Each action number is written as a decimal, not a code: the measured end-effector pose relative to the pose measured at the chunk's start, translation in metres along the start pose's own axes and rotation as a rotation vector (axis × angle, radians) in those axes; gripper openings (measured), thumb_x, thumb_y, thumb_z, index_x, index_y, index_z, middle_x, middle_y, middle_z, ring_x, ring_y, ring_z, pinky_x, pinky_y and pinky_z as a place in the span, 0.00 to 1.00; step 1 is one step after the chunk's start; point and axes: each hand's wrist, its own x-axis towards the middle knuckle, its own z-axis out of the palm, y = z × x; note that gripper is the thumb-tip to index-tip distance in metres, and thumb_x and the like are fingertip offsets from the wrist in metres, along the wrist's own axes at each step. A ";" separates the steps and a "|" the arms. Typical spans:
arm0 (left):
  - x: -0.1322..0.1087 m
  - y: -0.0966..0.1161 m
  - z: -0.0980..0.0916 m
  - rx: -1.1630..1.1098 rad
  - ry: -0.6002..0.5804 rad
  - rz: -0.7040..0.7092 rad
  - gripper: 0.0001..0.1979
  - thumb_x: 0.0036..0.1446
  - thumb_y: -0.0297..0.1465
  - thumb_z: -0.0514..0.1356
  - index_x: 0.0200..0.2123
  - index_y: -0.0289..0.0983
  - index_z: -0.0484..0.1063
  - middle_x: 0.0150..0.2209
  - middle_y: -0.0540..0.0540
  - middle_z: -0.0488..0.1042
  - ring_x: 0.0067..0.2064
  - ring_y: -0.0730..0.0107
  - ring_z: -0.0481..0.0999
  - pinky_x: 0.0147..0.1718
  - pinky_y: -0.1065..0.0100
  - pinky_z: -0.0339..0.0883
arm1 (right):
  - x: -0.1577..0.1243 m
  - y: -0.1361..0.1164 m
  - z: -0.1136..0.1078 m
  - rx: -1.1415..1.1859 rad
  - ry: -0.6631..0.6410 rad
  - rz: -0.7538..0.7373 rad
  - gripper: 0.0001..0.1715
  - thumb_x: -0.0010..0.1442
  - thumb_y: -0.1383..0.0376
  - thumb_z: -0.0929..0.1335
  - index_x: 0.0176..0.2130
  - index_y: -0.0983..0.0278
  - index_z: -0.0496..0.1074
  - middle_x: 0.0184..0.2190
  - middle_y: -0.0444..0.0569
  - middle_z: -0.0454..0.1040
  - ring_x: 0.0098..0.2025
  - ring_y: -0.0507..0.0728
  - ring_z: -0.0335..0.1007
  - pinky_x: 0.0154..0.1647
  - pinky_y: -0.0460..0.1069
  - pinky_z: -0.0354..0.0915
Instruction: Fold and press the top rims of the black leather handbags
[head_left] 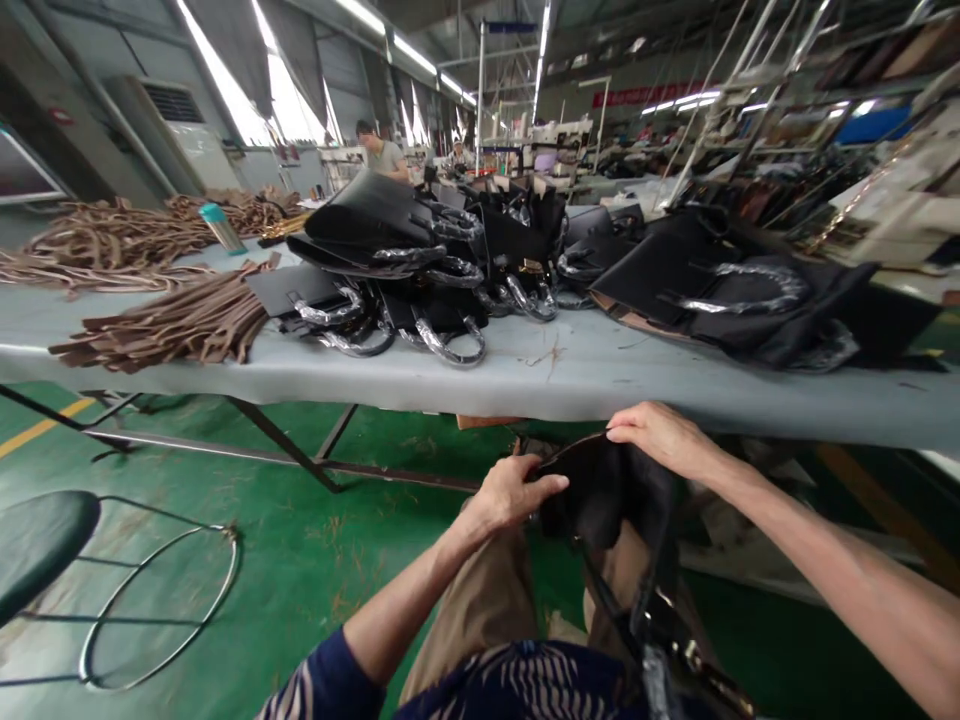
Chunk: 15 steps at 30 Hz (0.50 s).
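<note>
A black leather handbag (604, 500) rests on my lap, below the front edge of the grey table (525, 385). My left hand (512, 492) grips the bag's left edge, thumb stretched over it. My right hand (660, 436) holds the top rim of the bag, fingers curled onto it. The bag's strap and metal fittings (660, 620) hang down by my right knee.
On the table lie a heap of black handbags with plastic-wrapped handles (442, 275), more black bags (720, 290) at the right, and brown leather strips (172, 325) at the left. A stool (41, 545) stands on the green floor at my left. A person (381, 152) works far back.
</note>
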 end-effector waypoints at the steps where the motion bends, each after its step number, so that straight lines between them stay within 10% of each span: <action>1: 0.009 0.003 -0.011 0.015 0.026 0.027 0.23 0.50 0.46 0.54 0.38 0.33 0.72 0.31 0.47 0.71 0.35 0.65 0.68 0.33 0.69 0.62 | 0.002 -0.006 -0.005 -0.014 0.025 0.004 0.16 0.52 0.57 0.61 0.23 0.61 0.72 0.19 0.42 0.69 0.28 0.54 0.66 0.28 0.46 0.55; 8: 0.016 0.004 -0.088 -0.183 -0.217 0.113 0.13 0.39 0.25 0.59 0.33 0.31 0.73 0.24 0.53 0.70 0.28 0.74 0.67 0.28 0.73 0.61 | -0.026 -0.051 -0.010 0.021 0.084 0.019 0.19 0.55 0.55 0.59 0.21 0.61 0.66 0.16 0.40 0.64 0.24 0.52 0.62 0.24 0.46 0.51; 15: -0.045 -0.044 -0.078 -0.368 -0.512 -0.071 0.11 0.37 0.26 0.63 0.29 0.33 0.73 0.23 0.52 0.71 0.24 0.74 0.68 0.26 0.72 0.63 | -0.081 -0.078 0.050 0.299 -0.077 0.035 0.19 0.55 0.55 0.59 0.21 0.61 0.67 0.20 0.43 0.71 0.27 0.55 0.67 0.27 0.46 0.57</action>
